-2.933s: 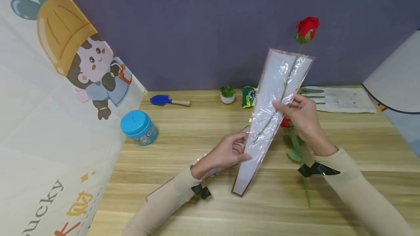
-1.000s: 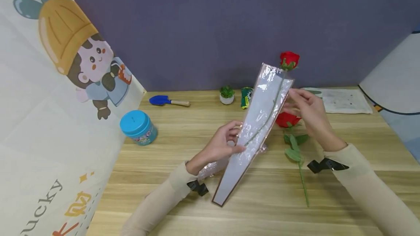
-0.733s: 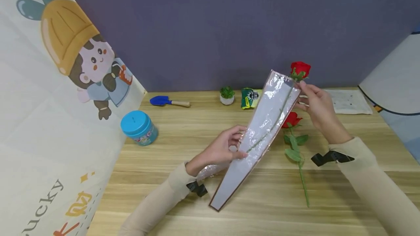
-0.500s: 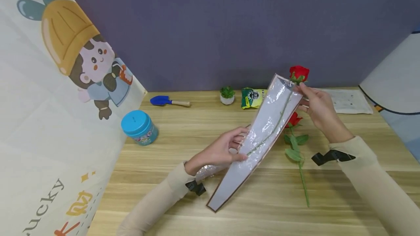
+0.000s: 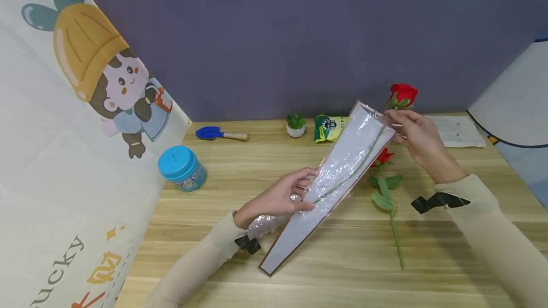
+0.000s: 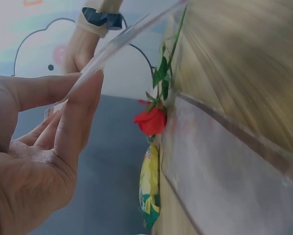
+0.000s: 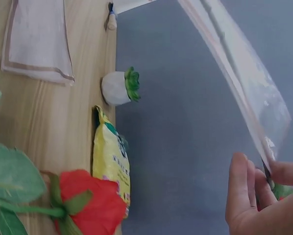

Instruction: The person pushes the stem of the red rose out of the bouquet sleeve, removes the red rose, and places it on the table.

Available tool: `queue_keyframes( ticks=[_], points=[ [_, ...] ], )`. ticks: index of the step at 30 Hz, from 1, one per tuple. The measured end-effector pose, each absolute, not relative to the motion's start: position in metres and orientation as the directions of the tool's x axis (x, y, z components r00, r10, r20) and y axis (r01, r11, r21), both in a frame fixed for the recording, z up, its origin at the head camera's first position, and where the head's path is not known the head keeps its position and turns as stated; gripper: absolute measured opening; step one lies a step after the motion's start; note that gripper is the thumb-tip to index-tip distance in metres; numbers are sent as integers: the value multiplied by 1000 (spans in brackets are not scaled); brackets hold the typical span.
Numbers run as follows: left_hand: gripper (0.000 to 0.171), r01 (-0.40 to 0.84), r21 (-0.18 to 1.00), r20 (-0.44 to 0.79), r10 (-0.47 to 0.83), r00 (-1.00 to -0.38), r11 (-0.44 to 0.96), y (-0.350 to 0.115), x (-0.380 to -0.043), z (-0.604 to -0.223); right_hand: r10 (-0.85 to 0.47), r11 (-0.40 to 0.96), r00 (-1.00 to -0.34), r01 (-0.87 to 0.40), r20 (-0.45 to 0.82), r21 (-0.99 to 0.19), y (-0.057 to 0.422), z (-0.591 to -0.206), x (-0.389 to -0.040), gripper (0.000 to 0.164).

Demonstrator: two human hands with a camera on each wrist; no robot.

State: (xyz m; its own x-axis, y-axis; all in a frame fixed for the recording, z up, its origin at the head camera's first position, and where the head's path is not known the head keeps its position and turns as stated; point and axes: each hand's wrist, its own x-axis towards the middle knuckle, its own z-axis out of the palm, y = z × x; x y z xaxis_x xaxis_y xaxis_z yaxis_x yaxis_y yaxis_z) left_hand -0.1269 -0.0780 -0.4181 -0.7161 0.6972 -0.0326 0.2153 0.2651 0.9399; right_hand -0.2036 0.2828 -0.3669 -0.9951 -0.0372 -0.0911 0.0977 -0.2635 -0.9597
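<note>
A tapered flower sleeve (image 5: 338,165), clear-fronted with a white back and brown edging, slants above the table in the head view. My left hand (image 5: 284,194) pinches its lower half between thumb and fingers, also seen in the left wrist view. Inside runs the thin green stem of a red rose (image 5: 403,94), whose bloom stands out past the wide mouth. My right hand (image 5: 417,139) pinches that stem just under the bloom, at the mouth's right corner. The stem bows inside the sleeve. In the right wrist view, my fingers mostly hide the bloom.
Another sleeve (image 6: 225,171) lies flat on the table beneath the left hand. A second rose (image 5: 383,198) rests right of centre. Behind are a blue trowel (image 5: 220,133), potted succulent (image 5: 295,125), green-yellow packet (image 5: 328,129) and white cloth item (image 5: 458,131). A blue-lidded jar (image 5: 181,168) stands left.
My right hand has gone from the sleeve's front to the stem under the bloom. The rose sits lower, closer to the mouth, and the sleeve has tilted and come down toward the left.
</note>
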Motion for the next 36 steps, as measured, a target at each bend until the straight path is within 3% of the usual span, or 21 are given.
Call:
queue_keyframes(
  ticks=[10, 25, 30, 36],
  points=[
    [76, 202, 940, -51, 699, -714, 274, -95, -130, -424, 29, -271, -999, -24, 17, -962, 311, -358, -209, 32],
    [74, 224, 908, -82, 674, -734, 354, -114, -135, -427, 21, -347, -976, -211, 217, -914, 349, -330, -208, 59],
    [74, 236, 901, -76, 667, -741, 365, -129, -138, -429, 127, -244, -949, -312, 288, -918, 369, -320, -207, 60],
    [72, 224, 895, -80, 632, -771, 387, -149, -141, -430, 295, 51, -884, -364, 362, -930, 392, -314, -201, 58]
  ],
)
